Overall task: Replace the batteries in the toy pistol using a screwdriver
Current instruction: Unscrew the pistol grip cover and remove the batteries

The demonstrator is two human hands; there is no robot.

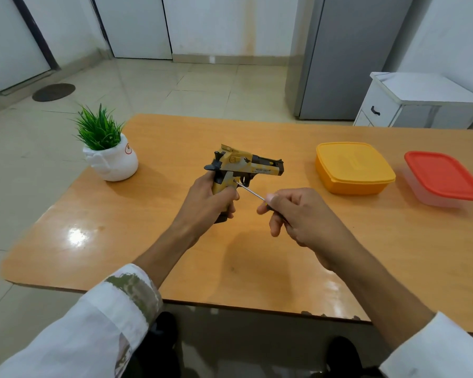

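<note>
A yellow and black toy pistol [246, 166] is held upright above the middle of the wooden table [153, 241], barrel pointing right. My left hand [210, 200] grips its handle from the left. My right hand [298, 214] pinches the handle of a thin screwdriver [250, 190]. The metal shaft runs up and left, and its tip touches the side of the pistol's grip, just above my left thumb. The screwdriver's handle is mostly hidden inside my right fingers.
A small green plant in a white pot [109, 156] stands at the table's left far side. A yellow lidded box [352, 166] and a clear box with a red lid [445, 178] sit to the right. A white cabinet [410, 102] stands beyond the table.
</note>
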